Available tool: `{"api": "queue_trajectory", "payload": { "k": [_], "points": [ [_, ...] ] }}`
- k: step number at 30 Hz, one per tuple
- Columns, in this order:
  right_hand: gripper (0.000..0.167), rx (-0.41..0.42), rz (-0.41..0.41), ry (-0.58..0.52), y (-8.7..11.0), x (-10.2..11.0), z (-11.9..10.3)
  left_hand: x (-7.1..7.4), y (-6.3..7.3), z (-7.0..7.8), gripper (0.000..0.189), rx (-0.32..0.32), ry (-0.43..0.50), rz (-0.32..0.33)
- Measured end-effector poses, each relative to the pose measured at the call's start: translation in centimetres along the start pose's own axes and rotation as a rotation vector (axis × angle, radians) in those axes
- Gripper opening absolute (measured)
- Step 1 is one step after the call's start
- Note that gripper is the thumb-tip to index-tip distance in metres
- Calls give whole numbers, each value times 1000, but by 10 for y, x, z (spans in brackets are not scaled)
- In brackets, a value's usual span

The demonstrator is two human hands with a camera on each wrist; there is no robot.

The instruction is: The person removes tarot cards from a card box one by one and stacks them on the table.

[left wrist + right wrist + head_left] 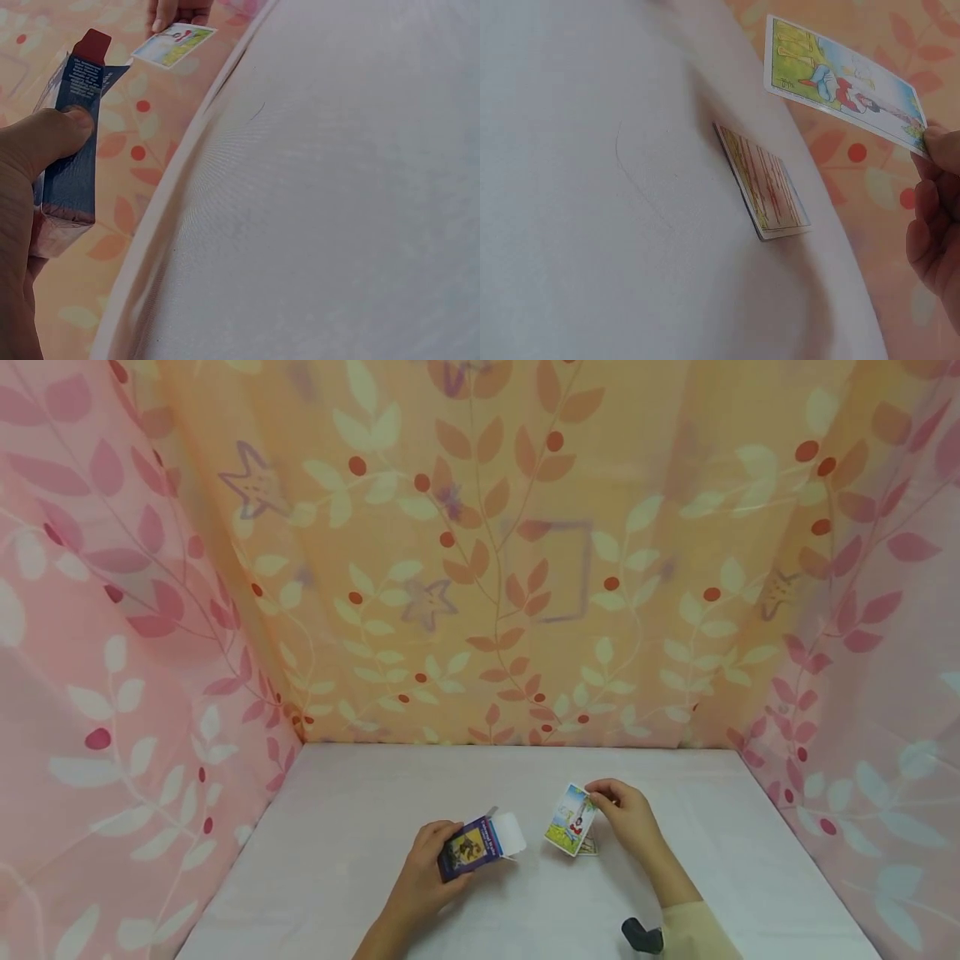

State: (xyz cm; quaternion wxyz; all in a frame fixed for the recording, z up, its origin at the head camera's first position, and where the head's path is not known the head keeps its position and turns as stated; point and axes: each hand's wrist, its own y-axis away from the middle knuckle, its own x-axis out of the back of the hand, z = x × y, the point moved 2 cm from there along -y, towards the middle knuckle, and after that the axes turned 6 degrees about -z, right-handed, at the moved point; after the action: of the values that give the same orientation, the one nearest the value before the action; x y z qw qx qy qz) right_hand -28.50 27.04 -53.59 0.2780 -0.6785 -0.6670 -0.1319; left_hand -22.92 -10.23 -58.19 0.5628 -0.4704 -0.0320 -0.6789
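My left hand (427, 868) grips a dark blue card box (468, 850) whose white flap stands open toward the right. In the left wrist view the thumb presses on the side of the box (71, 150), with a red tab up at its top end. Between the thumb and fingers of my right hand (626, 814) a picture card (570, 820) is pinched by one corner, tilted above the table. Below it a small stack of cards (769, 187) lies on the white cloth, partly hidden by the held card in the head view.
A white cloth covers the table (360, 793). Near the right forearm sits a black object (642, 935) at the front. Patterned curtains (480, 568) close off the back and both sides.
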Motion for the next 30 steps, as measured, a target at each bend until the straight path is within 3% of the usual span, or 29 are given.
{"api": "queue_trajectory", "payload": {
  "k": [16,30],
  "points": [
    [12,-44,-126,70,-22,-3,16,-1,0,2,84,60,-19,-10],
    [10,-64,-169,36,-27,-15,40,0,-1,5,82,95,19,-16]
  ]
}}
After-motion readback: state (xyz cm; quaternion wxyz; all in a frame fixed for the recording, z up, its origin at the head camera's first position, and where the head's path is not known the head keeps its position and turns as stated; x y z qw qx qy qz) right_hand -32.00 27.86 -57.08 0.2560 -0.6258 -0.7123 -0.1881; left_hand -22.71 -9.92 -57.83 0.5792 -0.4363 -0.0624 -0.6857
